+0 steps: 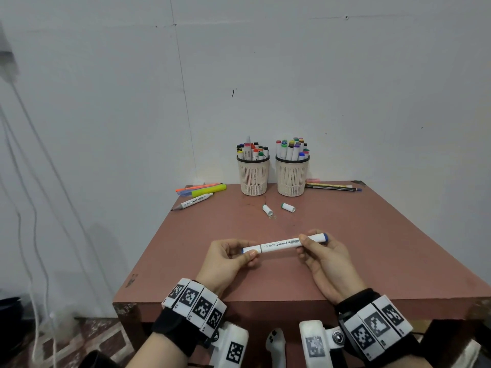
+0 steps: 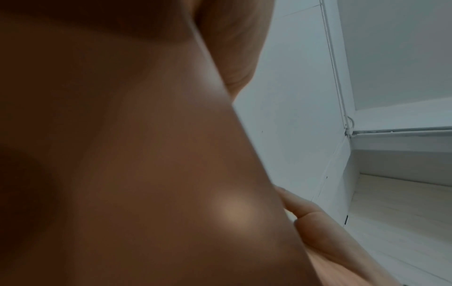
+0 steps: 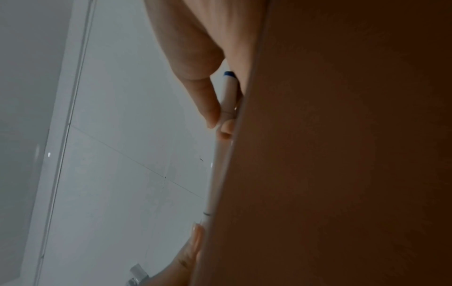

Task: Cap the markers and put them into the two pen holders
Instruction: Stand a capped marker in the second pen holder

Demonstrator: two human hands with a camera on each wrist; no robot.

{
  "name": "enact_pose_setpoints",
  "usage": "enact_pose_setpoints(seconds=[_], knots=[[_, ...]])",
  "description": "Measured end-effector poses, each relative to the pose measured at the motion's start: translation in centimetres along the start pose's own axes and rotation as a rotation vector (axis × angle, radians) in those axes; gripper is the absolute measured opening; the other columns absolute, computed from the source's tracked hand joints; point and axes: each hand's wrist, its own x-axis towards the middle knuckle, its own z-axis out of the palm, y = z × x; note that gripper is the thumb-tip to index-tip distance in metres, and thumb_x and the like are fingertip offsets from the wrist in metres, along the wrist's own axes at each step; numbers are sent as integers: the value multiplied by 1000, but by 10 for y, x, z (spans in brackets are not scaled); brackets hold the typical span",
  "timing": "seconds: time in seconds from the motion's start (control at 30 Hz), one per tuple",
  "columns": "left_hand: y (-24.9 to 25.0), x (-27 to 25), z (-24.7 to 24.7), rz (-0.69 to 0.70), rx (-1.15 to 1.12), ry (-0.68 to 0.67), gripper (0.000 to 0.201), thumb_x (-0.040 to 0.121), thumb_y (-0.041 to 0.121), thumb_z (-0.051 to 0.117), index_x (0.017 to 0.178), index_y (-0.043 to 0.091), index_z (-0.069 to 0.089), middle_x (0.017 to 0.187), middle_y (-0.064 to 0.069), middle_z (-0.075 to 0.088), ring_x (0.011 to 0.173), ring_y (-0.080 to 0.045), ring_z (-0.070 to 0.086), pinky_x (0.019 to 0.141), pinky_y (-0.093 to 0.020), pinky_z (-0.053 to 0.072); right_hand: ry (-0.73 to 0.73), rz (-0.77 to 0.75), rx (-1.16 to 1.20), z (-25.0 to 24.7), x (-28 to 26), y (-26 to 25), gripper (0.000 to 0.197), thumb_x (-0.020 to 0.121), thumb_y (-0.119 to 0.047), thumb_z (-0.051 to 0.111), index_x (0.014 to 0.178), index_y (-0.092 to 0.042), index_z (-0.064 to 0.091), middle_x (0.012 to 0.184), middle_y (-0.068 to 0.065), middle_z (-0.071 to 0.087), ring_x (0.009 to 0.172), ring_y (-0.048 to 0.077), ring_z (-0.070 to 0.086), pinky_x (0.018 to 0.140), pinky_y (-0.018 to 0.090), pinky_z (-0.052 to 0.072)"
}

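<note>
A white marker (image 1: pixel 284 244) with blue ends is held level over the table's front half, a cap on each end. My left hand (image 1: pixel 233 257) pinches its left cap and my right hand (image 1: pixel 316 251) grips the barrel near the right cap. In the right wrist view the marker (image 3: pixel 220 154) runs along my palm. Two cream pen holders (image 1: pixel 254 176) (image 1: pixel 291 176), full of markers, stand at the back. Two loose white caps (image 1: pixel 267 209) (image 1: pixel 288 207) lie before them. An uncapped white marker (image 1: pixel 192 201) lies at the back left.
The brown table (image 1: pixel 345 261) stands against a white wall. Highlighters (image 1: pixel 208 190) lie at the back left edge and pencils (image 1: pixel 332 186) at the back right. My palm fills most of the left wrist view. Cables hang on the left.
</note>
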Motion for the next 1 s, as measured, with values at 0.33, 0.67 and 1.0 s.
enact_pose_setpoints(seconds=[0.33,0.67,1.0], knots=[[2,0,1,-16,-11,-4,15,83,-19,54,98,-20,60,56,-12,59,44,-11,54,50,-15,46,-34,-66,-101,2,-4,2,44,52,-18,89,80,-4,57,64,15,60,49,17,59,47,22,49],[7,-5,3,74,303,-72,17,84,-6,63,86,10,64,66,-7,65,49,-6,56,55,-19,48,91,-308,-311,10,-20,5,16,86,1,62,93,-11,56,70,6,65,56,15,59,54,23,52],[50,1,-6,198,447,-40,19,80,7,73,84,25,67,70,-4,69,59,-10,50,57,-19,42,71,-456,-157,32,-26,-9,22,86,-2,62,102,-17,58,69,8,66,60,18,62,62,22,54]])
